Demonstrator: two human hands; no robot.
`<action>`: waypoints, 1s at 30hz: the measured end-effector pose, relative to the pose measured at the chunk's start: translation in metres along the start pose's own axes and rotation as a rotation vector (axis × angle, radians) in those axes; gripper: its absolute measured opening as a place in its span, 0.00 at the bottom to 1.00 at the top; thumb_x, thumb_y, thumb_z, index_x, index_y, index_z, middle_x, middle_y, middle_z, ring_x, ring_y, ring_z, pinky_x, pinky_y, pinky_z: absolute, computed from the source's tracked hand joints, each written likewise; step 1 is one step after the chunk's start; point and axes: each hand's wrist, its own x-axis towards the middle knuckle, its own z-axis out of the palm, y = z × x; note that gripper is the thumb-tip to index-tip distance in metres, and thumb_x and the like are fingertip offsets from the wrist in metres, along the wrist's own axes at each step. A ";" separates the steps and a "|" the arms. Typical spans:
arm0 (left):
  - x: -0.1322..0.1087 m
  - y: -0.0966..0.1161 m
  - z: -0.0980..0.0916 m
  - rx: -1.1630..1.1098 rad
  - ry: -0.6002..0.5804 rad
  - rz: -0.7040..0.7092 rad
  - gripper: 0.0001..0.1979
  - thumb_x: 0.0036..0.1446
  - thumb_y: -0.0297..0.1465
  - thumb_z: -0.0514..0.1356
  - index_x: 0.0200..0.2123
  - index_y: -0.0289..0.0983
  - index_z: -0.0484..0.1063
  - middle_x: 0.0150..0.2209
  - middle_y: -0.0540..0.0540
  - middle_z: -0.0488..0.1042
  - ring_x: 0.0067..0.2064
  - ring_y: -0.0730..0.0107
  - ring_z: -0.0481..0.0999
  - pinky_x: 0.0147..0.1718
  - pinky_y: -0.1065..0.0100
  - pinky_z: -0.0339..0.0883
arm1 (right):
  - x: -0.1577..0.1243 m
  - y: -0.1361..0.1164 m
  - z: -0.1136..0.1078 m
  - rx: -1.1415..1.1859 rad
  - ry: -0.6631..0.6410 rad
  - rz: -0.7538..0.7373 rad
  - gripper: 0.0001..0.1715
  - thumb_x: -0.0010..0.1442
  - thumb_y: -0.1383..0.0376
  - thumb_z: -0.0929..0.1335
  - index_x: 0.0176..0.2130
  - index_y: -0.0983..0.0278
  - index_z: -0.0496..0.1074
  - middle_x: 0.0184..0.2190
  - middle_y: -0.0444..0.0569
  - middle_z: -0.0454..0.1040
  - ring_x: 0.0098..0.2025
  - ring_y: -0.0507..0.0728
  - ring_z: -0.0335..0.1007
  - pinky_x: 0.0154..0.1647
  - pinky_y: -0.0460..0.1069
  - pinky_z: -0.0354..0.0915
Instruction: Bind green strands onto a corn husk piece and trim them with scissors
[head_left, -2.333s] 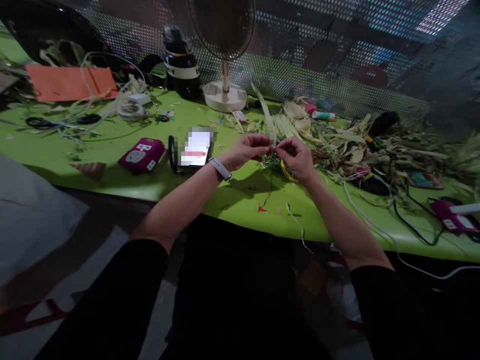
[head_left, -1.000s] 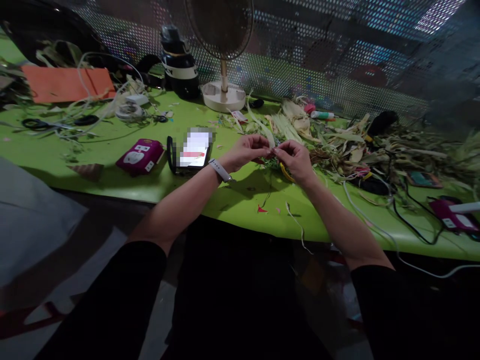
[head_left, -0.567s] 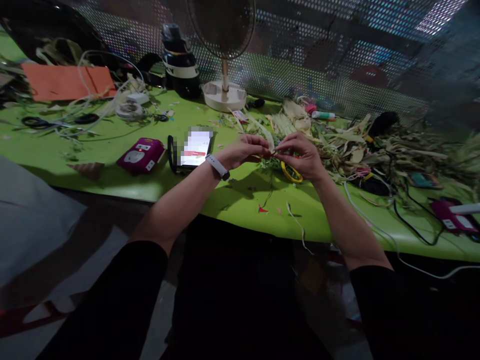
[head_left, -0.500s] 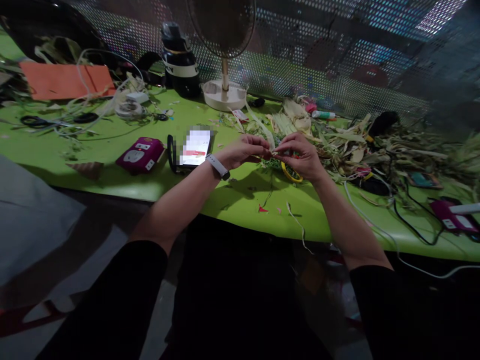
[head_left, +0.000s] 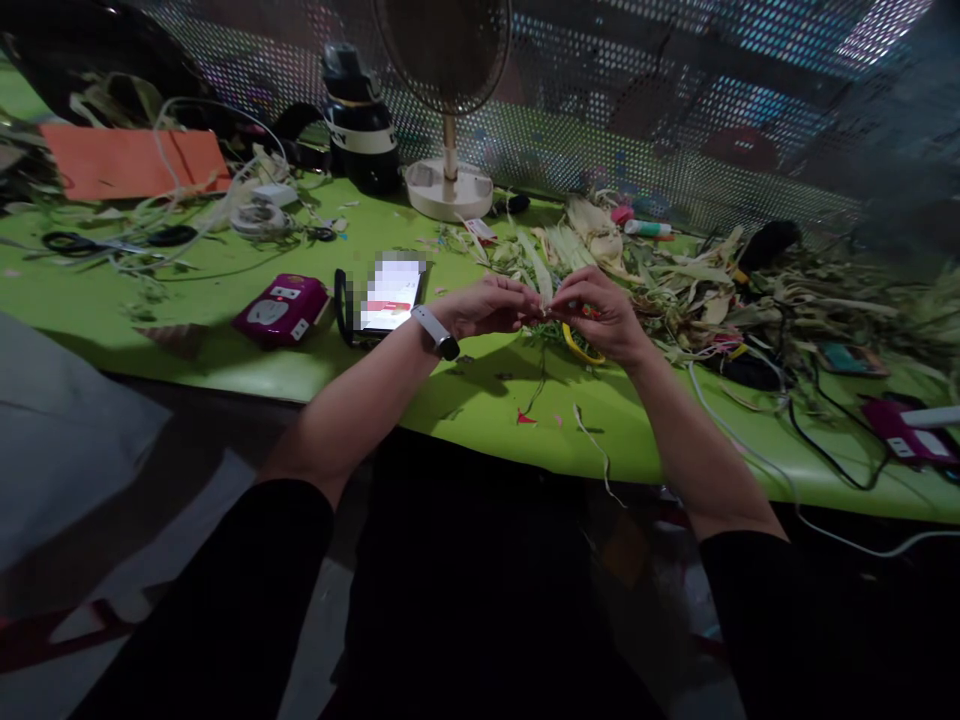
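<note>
Above the green table's front half, my left hand and my right hand meet fingertip to fingertip. Both are closed in a pinch on a pale, dry leaf strip, which looks like corn husk and rises from between the fingers. Its lower end is hidden by my fingertips. A yellow ring-shaped thing, perhaps a scissors handle, shows just under my right hand. Behind the hands spreads a heap of dried husks and leaves. A grey-strapped watch is on my left wrist.
Left of my hands lie a lit phone and a purple power socket block. A fan and a dark bottle stand at the back. Scissors and an orange sheet lie far left. Cables cross the right side.
The husk strip has shifted slightly between my fingertips, and my left wrist has turned a little. Both hands stay in nearly the same place.
</note>
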 end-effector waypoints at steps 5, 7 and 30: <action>0.001 0.000 0.000 -0.019 -0.007 -0.015 0.02 0.51 0.21 0.64 0.28 0.31 0.75 0.26 0.47 0.77 0.27 0.79 0.75 0.32 0.74 0.71 | -0.001 0.000 0.003 -0.082 0.026 -0.050 0.04 0.59 0.61 0.71 0.33 0.57 0.75 0.36 0.48 0.70 0.40 0.56 0.67 0.44 0.54 0.67; 0.000 0.000 0.001 -0.028 -0.008 -0.009 0.03 0.52 0.21 0.64 0.28 0.31 0.75 0.25 0.47 0.77 0.28 0.78 0.76 0.33 0.75 0.71 | -0.001 0.001 0.004 -0.118 0.042 -0.091 0.03 0.60 0.62 0.70 0.34 0.58 0.74 0.37 0.48 0.70 0.41 0.56 0.68 0.45 0.54 0.67; 0.000 0.000 -0.001 -0.028 -0.067 -0.005 0.03 0.52 0.22 0.65 0.27 0.31 0.75 0.25 0.48 0.77 0.27 0.79 0.75 0.33 0.75 0.73 | -0.002 0.004 0.003 -0.165 0.028 -0.120 0.03 0.62 0.62 0.69 0.36 0.59 0.73 0.38 0.48 0.70 0.43 0.56 0.67 0.46 0.55 0.66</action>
